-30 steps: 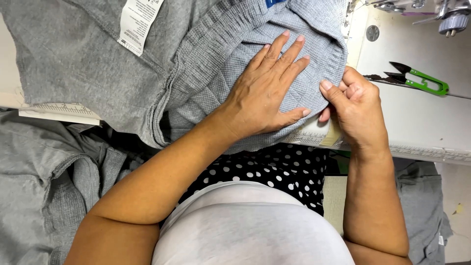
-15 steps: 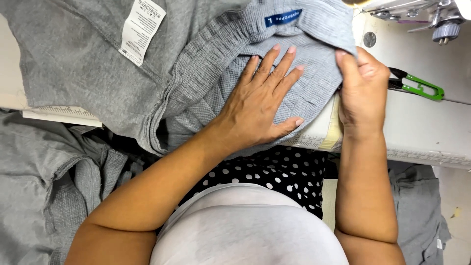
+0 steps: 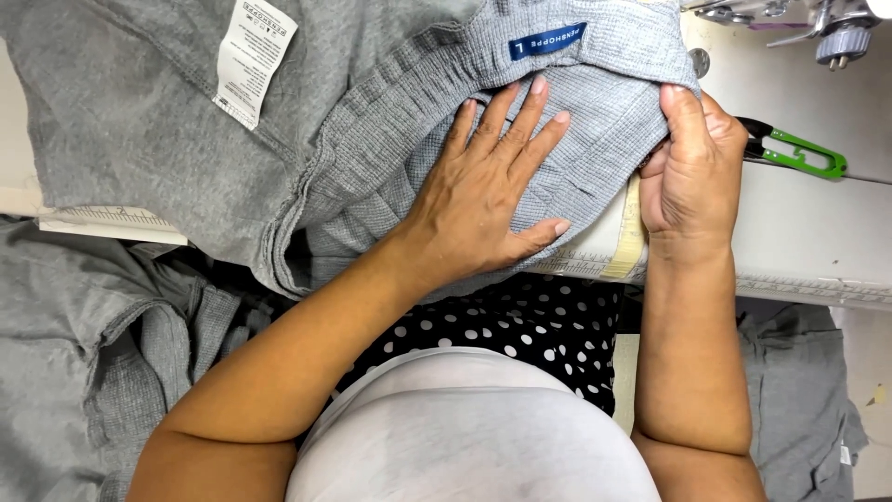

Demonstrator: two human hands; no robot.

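Starting at far left: a heap of grey fabric (image 3: 84, 353) hangs below the table edge, off the work surface. Above it, the grey garment (image 3: 372, 139) lies spread on the white sewing table (image 3: 808, 242), inside out, with a white care label (image 3: 253, 58) stitched near its upper left and a small blue woven tag (image 3: 548, 41) at the ribbed band near the top centre.

Left hand (image 3: 488, 200): palm down, flat on the ribbed part of the garment, fingers spread fairly wide and pointing up and away, thumb out to the right. Pressing, not gripping.

Below the hands, a black cloth with white dots (image 3: 502, 325) lies across the lap, and under it a pale grey top.

A yellow measuring tape (image 3: 632, 237) runs along the table edge, just between the two hands, partly under the garment.

Right hand (image 3: 692, 172): at the garment's right edge, fingers curled close, thumb on top, pinching a fold of the grey knit.

Just right of that hand, a green-handled thread snip (image 3: 799, 153) lies on the table, near the knuckles; contact cannot be told. Sewing machine parts (image 3: 827, 28) show at the top right corner.
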